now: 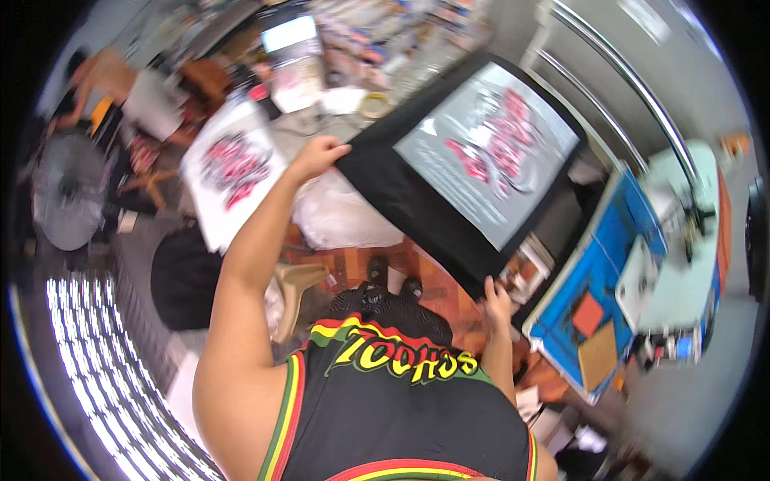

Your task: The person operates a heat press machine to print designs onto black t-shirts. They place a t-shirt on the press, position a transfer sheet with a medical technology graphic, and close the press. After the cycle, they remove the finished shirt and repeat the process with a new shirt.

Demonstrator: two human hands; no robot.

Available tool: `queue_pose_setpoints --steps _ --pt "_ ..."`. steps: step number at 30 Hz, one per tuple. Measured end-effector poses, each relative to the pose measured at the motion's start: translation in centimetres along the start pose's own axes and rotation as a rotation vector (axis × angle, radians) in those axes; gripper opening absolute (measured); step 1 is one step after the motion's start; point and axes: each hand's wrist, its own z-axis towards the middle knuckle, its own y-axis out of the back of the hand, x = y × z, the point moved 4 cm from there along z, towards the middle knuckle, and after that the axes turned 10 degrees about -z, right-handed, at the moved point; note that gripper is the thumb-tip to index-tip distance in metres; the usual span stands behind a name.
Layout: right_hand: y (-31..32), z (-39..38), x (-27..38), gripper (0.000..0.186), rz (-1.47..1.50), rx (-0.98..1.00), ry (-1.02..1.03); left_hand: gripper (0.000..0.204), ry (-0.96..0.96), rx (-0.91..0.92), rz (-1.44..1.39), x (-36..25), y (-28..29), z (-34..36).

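Observation:
My left hand grips the upper left corner of a black fabric piece, and my right hand pinches its lower corner. The piece is held up at a slant. On it lies a glossy grey rectangular panel with a pink, red and white design and small pale lettering. Left of my left hand, a white piece with a similar pink and red design rests at a slant. Behind the black piece is a pale translucent bundle.
At right stand a blue tray-like station, a pale green board and curved metal bars. At left are a co-worker, a fan and black fabric. A plastic stool stands below; a cluttered table lies ahead.

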Motion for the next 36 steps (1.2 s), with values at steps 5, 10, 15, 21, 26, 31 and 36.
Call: queue_pose_setpoints --steps 5,10,15,21,26,31,36 --pt "4.9 -6.2 14.2 0.029 0.437 0.224 0.172 0.030 -0.053 -0.073 -0.386 -5.2 -0.3 -5.6" --pt "12.2 -6.2 30.3 0.051 0.575 0.398 0.986 0.032 -0.312 0.092 -1.329 -7.6 -1.1 -11.2" --pt "8.8 -18.6 43.6 0.066 0.911 0.308 1.247 0.041 -0.550 0.037 -1.472 -6.4 6.0 -29.1" --pt "-19.7 -36.2 47.8 0.046 0.342 1.122 1.024 0.033 -0.846 -1.035 -1.283 3.1 15.2 -62.0" --pt "-37.9 -51.1 38.0 0.043 0.182 1.772 0.594 0.044 -1.012 -1.341 -0.740 -2.3 12.0 -93.5" --pt "-51.5 -63.0 18.9 0.028 -0.186 2.192 0.060 0.030 -0.833 -2.132 -0.545 -3.6 3.6 -110.7" --pt "-60.0 -68.5 -0.1 0.018 -0.542 1.980 0.166 0.027 -0.437 -2.246 -0.526 5.7 -6.8 -118.8"
